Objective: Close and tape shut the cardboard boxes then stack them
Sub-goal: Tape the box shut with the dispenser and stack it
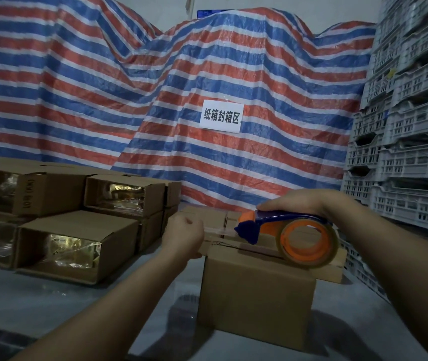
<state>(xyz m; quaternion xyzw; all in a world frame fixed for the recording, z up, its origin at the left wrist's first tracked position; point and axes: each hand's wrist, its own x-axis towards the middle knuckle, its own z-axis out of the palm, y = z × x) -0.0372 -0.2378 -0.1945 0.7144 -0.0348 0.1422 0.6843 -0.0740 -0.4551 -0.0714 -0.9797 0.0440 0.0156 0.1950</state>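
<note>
A closed cardboard box (256, 293) stands on the grey floor in front of me, its top flaps meeting in a dark seam. My right hand (299, 201) grips a blue and orange tape dispenser (283, 230) holding a clear tape roll, just above the box top. A strip of clear tape (219, 231) runs left from the dispenser to my left hand (183, 237), whose fingers are closed on the tape's end at the box's left edge. More closed boxes (209, 217) sit behind it.
Several open boxes (77, 243) lying on their sides, with shiny gold packets inside, are stacked at the left. A striped red, white and blue tarpaulin (155, 100) with a white paper sign (221, 116) hangs behind. Grey plastic crates (410, 126) tower at the right.
</note>
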